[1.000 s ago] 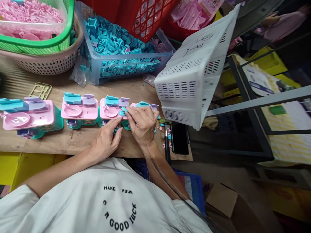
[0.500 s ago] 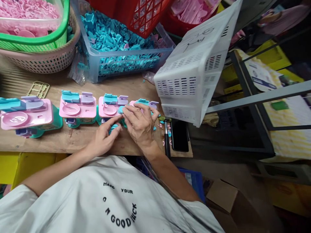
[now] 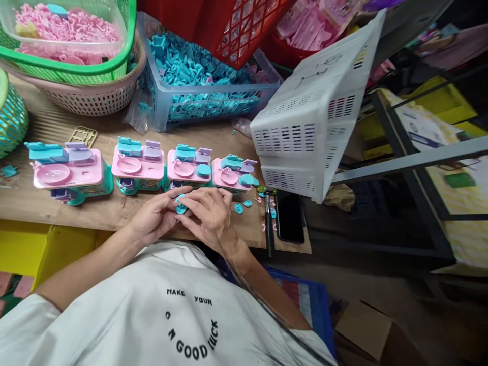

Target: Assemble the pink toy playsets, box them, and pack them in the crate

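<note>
Between the fingertips of both my hands is a small round blue plastic piece (image 3: 180,204). My left hand (image 3: 154,216) pinches it from the left, palm turned up. My right hand (image 3: 209,213) closes on it from the right, fingers bent over it. Just beyond stand several pink-topped toy kitchen units in a row; the nearest is a toy kitchen unit (image 3: 186,170) with a blue disc (image 3: 203,171) on its top. Another toy kitchen unit (image 3: 233,175) to its right also carries a blue disc. The unit at far left (image 3: 68,173) has an oval pink basin and no blue disc.
Loose blue pieces (image 3: 239,208) lie right of my hands, near a black-handled hammer (image 3: 269,229) and a phone (image 3: 290,216). A clear bin (image 3: 213,99) of blue parts and a green basket (image 3: 76,73) stand behind. A white crate (image 3: 290,145) leans at the right.
My right hand has drawn back from the toy units towards me and met my left hand at the small blue piece. The third unit's blue disc is now uncovered. The view has shifted left.
</note>
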The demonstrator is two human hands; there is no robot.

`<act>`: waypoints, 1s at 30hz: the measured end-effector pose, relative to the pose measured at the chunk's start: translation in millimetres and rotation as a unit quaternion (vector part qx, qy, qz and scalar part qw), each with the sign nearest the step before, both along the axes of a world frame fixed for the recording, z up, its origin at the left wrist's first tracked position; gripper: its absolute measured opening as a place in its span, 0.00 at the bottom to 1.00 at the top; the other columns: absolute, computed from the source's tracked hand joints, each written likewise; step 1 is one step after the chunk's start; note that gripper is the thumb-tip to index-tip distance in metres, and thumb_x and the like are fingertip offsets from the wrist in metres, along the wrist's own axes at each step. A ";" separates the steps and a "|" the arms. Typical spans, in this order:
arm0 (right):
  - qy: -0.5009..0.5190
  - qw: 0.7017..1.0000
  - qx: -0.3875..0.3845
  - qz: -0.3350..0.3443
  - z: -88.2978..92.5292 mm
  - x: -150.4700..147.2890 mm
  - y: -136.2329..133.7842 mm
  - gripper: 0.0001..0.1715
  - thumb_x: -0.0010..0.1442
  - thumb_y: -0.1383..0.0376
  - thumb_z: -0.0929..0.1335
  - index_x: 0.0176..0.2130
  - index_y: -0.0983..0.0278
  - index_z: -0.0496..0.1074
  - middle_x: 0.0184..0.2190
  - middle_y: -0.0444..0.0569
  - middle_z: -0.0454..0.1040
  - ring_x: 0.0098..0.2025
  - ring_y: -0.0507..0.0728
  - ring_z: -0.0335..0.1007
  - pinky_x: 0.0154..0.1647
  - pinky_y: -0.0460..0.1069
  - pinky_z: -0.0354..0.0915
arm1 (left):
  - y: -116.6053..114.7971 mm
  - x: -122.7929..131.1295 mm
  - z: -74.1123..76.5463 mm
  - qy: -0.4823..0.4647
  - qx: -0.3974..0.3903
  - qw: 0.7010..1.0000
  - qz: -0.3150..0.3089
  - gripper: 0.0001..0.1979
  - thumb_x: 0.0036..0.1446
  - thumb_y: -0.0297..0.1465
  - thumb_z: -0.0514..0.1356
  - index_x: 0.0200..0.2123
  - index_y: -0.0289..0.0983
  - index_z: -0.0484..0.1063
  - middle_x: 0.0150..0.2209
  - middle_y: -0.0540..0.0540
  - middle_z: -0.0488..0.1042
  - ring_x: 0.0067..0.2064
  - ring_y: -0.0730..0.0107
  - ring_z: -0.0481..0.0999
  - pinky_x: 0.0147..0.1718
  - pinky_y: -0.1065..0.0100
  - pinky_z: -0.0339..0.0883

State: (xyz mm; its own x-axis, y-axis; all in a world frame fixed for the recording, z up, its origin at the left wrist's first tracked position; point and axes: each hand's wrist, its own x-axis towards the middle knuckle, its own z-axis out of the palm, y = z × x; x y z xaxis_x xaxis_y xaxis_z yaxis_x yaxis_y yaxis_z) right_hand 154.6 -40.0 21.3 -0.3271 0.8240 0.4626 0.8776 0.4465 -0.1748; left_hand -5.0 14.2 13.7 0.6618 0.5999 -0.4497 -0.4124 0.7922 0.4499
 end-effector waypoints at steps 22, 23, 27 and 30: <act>0.063 0.955 -0.047 -0.288 -84.2 150.9 -37.1 0.18 0.69 0.67 0.61 0.49 0.64 0.78 0.45 0.57 0.80 0.49 0.63 0.71 0.54 0.58 0.67 | -2.6 152.9 -28.8 0.401 0.743 0.439 -0.309 0.26 0.66 0.23 0.49 0.66 0.34 0.60 0.45 0.32 0.80 0.43 0.54 0.83 0.39 0.61 0.73; 0.074 0.956 -0.043 -0.281 -83.5 149.7 -37.4 0.17 0.69 0.66 0.61 0.47 0.64 0.78 0.43 0.56 0.80 0.47 0.62 0.71 0.53 0.57 0.67 | -0.8 161.0 -29.0 0.401 0.747 0.424 -0.320 0.24 0.65 0.21 0.48 0.63 0.31 0.63 0.44 0.32 0.79 0.43 0.54 0.83 0.39 0.62 0.73; 0.103 0.960 -0.021 -0.258 -82.8 150.9 -43.8 0.15 0.69 0.62 0.63 0.37 0.62 0.77 0.35 0.52 0.79 0.39 0.60 0.72 0.44 0.55 0.67 | -0.2 166.2 -28.7 0.401 0.747 0.416 -0.329 0.16 0.62 0.20 0.50 0.51 0.27 0.71 0.44 0.31 0.78 0.44 0.55 0.82 0.39 0.64 0.72; 0.117 0.958 0.031 -0.260 -71.2 145.3 -46.4 0.14 0.69 0.61 0.64 0.34 0.62 0.75 0.32 0.51 0.78 0.36 0.59 0.72 0.40 0.54 0.66 | -6.5 151.0 -24.9 0.406 0.739 0.423 -0.333 0.15 0.62 0.20 0.52 0.49 0.28 0.72 0.44 0.32 0.79 0.43 0.56 0.81 0.38 0.64 0.71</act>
